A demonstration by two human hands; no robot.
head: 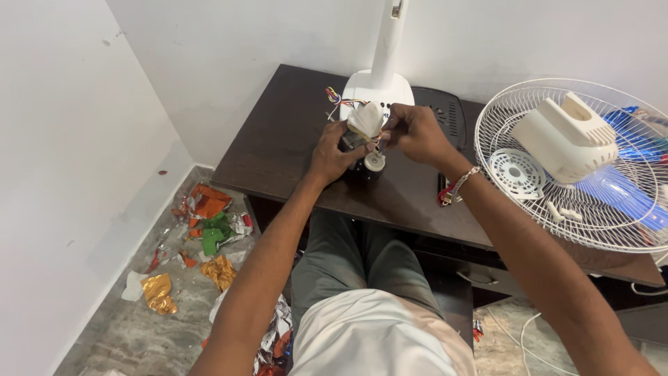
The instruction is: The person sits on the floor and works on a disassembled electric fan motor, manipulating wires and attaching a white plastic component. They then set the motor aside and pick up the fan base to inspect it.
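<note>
Head cam: left hand (334, 154) clamped round small fan motor (367, 161) on dark surface (278, 139), shaft end toward camera. Right hand (412, 131) pinches wires at motor's top w/ white cloth (366, 118), just right of it. Fan grille (557, 160) well apart.

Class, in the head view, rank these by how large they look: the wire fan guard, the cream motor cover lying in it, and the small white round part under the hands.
1. Wire fan guard, by far the largest, partly cut off by the frame.
2. Cream motor cover.
3. Small white round part, below the left hand and right hand.
</note>
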